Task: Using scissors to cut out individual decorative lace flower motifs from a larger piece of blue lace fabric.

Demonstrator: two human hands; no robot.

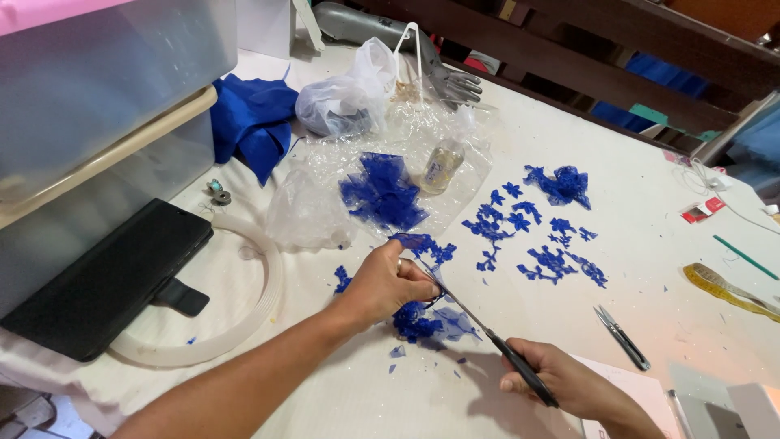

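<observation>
My left hand (388,284) pinches a piece of blue lace fabric (418,319) just above the white table (520,341). A ring shows on one finger. My right hand (561,380) grips the black handles of a pair of scissors (479,323), whose blades reach up to the left into the lace beside my left fingers. Blue scraps lie under and around the lace. Cut blue lace flowers (528,236) are spread out on the table beyond my hands. A heap of blue lace (382,193) rests on clear plastic sheeting (406,154).
Small thread snips (621,337) lie to the right of my hands. A black wallet case (106,276) and a white hoop (244,317) sit at left, under plastic drawers (89,106). A small bottle (443,165), a plastic bag (345,93), blue cloth (252,118) and a yellow tape measure (727,289) lie farther off.
</observation>
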